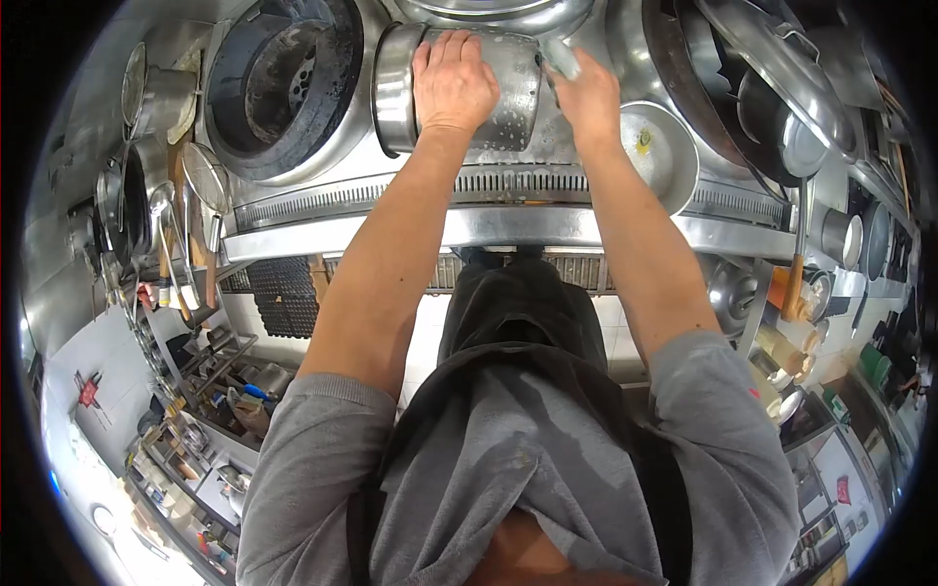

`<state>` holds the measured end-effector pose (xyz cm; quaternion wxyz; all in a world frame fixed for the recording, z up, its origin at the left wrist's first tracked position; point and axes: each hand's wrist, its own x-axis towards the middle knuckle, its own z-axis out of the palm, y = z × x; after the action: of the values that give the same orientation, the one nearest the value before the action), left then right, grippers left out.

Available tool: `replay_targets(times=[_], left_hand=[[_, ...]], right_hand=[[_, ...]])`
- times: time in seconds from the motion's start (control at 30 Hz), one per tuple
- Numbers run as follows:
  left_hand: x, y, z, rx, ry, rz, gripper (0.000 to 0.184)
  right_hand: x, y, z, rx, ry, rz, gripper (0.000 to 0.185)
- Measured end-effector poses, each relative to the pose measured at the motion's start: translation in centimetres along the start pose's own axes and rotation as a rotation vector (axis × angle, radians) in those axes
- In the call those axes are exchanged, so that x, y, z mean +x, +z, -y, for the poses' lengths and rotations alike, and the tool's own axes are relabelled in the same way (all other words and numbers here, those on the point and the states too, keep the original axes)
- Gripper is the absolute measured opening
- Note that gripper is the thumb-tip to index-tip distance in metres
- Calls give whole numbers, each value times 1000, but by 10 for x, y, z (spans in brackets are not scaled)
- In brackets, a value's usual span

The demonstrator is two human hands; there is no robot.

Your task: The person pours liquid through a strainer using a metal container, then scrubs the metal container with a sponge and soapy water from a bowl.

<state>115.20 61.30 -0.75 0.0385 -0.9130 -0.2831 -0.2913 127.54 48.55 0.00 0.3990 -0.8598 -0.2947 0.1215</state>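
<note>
A cylindrical stainless steel pot (513, 93) lies on its side on the cooktop, its wall dotted with suds and drops. My left hand (454, 83) rests over its upper side, fingers curved round the wall and holding it. At the pot's right end, my right hand (589, 98) is closed on a pale scrubbing pad (561, 59), which is mostly hidden by the fingers. Just under my right wrist sits a pale, shallow bowl (674, 161) with whitish liquid and a small yellow-green bit in it.
A black wok burner (230, 88) is at left and a large dark wok (674, 68) at right, with a metal lid (782, 63) over it. Strainers (207, 178) and ladles hang at left. A slotted drain (508, 183) runs along the steel front edge (508, 227).
</note>
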Motion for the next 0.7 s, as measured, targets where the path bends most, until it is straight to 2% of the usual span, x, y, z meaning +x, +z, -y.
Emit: replay_targets(times=[0.07,0.13,0.27,0.33,0.5,0.57,0.7], left_hand=[[1,0,1,5,-9,-6,28],[-1,0,1,-12,-1,2,28],[0,0,1,-7,-3,-8,27],[0,0,1,-7,-12,-8,27],[1,0,2,-12,-8,-10,28],[-2,2,1,-18,-11,7,28],[2,2,4,-33,5,-16,28]], right_hand=[[-15,-10,-5,-47,4,9,26],[-30,-13,-6,57,112,-76,27],[-49,-13,10,85,116,-30,28],[-67,3,2,-11,-283,-12,28],[-69,9,0,-76,-330,16,32],[-42,3,3,-97,-345,-116,34],[-56,-1,2,-116,-358,-15,36]])
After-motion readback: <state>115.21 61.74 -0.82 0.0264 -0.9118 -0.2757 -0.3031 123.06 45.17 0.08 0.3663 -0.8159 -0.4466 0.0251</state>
